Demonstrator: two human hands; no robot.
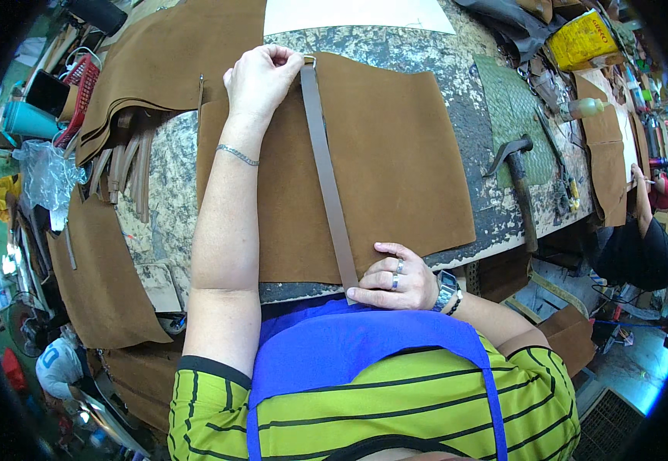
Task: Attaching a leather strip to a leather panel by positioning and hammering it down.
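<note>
A long grey-brown leather strap point(323, 157) lies lengthwise over a large brown leather piece point(403, 154) on the worktable. At the strap's far end is a small metal buckle or ring point(310, 61). My left hand point(261, 83) is closed in a pinch beside it, and the fingertips partly hide what they grip. By the table's near edge, my right hand point(397, 283) has its thumb and curled fingers closed on the strap's near end.
A hammer point(515, 173) rests partly on a green mat point(503, 107) at the right. Brown leather sheets point(165, 58) and several loose strips point(130, 169) lie left. A yellow can point(582, 40) and bottle point(586, 107) stand far right. Another person point(641, 246) works beyond the table's right end.
</note>
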